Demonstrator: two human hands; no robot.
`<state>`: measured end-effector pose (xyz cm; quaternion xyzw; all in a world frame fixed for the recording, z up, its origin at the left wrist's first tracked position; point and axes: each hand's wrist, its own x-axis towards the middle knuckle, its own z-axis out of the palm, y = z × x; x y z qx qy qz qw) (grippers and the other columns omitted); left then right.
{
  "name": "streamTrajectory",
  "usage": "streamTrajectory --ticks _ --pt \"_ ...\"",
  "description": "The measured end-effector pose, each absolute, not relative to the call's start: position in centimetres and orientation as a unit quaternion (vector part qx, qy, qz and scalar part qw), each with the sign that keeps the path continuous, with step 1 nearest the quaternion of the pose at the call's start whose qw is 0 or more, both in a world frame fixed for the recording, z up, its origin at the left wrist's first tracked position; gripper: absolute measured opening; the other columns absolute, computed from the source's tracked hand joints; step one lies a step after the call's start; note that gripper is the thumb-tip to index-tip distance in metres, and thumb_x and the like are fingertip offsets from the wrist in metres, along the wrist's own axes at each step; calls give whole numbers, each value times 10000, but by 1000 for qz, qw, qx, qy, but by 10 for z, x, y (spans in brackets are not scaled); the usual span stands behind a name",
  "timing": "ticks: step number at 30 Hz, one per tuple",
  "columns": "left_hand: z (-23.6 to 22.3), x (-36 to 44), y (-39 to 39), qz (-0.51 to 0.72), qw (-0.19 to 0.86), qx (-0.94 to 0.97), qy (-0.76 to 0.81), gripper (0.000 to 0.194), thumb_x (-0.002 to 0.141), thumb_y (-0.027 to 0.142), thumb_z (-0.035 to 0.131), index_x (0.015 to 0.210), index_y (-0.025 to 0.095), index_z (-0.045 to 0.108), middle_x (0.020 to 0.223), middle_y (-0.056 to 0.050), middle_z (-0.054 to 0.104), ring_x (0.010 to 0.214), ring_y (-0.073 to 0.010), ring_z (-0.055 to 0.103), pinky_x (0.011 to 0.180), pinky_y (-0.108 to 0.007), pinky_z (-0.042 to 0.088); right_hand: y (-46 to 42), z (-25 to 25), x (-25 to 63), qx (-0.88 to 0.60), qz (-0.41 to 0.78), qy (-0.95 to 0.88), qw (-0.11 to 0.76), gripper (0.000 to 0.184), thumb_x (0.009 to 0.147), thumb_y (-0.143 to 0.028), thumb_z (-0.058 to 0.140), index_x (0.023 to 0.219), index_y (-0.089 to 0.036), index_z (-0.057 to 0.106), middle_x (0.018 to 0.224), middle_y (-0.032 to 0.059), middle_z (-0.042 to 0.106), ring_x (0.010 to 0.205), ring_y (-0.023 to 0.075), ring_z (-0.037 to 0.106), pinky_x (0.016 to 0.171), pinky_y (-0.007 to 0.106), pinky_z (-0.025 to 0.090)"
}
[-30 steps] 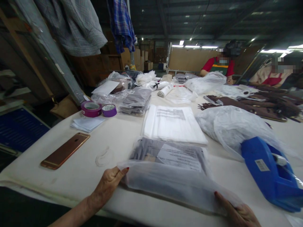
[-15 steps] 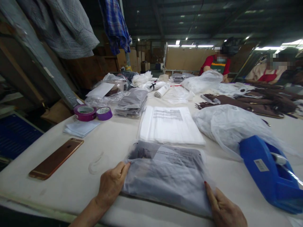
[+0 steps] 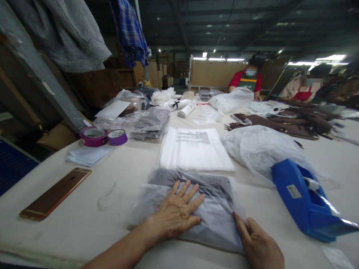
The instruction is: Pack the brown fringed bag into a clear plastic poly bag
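A frosted plastic bag [image 3: 214,228] with folded dark grey fabric inside lies flat at the table's front edge. My left hand [image 3: 176,211] rests flat on top of it, fingers spread, covering its middle. At the bag's right edge, my right hand [image 3: 259,239] pinches the plastic between thumb and fingers. Just beyond the bag is a stack of flat white plastic bags [image 3: 196,153] with printed text. To the right stands a blue tape dispenser [image 3: 297,201] with a roll of clear tape.
A phone [image 3: 56,194] lies at the left, below folded papers [image 3: 88,155] and two purple tape rolls [image 3: 94,136]. Packed grey bags [image 3: 151,121], a crumpled clear bag [image 3: 258,149] and brown fabric items [image 3: 286,123] lie farther back. Two people [image 3: 246,80] work across the table.
My left hand has let go of the bag's left edge and moved right onto its top, fingers spreading. My right hand still holds the right edge. The view has shifted slightly.
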<state>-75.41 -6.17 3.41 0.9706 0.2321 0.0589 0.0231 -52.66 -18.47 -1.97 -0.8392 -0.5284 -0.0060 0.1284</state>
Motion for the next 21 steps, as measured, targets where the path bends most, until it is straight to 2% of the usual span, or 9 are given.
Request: streamTrajectory --ticks 3,6,8,11,13,15,17,19,21 --pt "29 -754 -56 41 56 968 240 561 908 468 408 1419 299 252 1491 -73 258 1369 -321 206 1075 -579 257 -187 -19 -524 -887 43 -447 110 306 858 -482 357 675 -284 501 517 0 573 473 238 609 429 289 330" --pt "20 -756 -54 41 44 968 243 575 901 473 428 1419 351 213 1490 -43 258 1360 -310 241 1074 -569 265 -192 -15 -521 -888 40 -395 231 342 823 -554 390 620 -284 441 454 -1 523 443 251 577 434 318 334" --pt "12 -757 -51 64 15 968 240 572 893 496 436 1410 378 221 1466 -31 319 1328 -310 319 1061 -550 284 -197 -9 -510 -871 21 -392 294 321 815 -560 394 657 -291 470 528 8 576 487 231 586 472 332 395" --pt "1 -756 -47 132 -39 967 216 553 885 549 412 1393 399 252 1401 -16 432 1246 -288 446 1032 -462 298 -208 15 -473 -867 -59 -349 350 403 804 -599 335 837 -251 535 850 92 653 799 249 622 718 361 476" --pt "-1 -756 -45 183 -81 960 197 560 882 562 408 1394 400 248 1365 -1 479 1193 -266 498 1016 -406 274 -215 38 -439 -867 -116 -299 382 528 776 -623 298 945 -179 530 1053 177 592 1037 300 530 868 418 419" --pt "0 -756 -45 223 -123 950 180 579 879 560 417 1402 381 247 1345 6 502 1167 -251 516 1009 -373 232 -217 61 -404 -870 -124 -261 400 602 706 -662 321 908 -142 548 1078 220 561 1116 346 449 922 469 359" --pt "4 -756 -46 243 -158 942 168 592 876 550 432 1407 352 262 1327 4 522 1159 -241 519 1006 -353 198 -214 76 -376 -874 -68 -254 409 574 612 -688 400 737 -158 584 928 202 610 1020 355 493 904 481 356" --pt "6 -756 -46 250 -179 938 159 598 871 545 446 1405 329 285 1307 -2 542 1150 -236 523 1002 -346 185 -209 83 -361 -868 17 -257 423 509 549 -674 482 592 -179 594 754 146 637 851 310 553 814 444 409" --pt "7 -755 -46 253 -190 936 153 597 866 549 453 1398 320 309 1289 -6 559 1137 -233 532 998 -347 184 -203 83 -355 -855 86 -248 448 465 528 -636 530 558 -181 625 693 102 650 746 256 566 700 383 440"
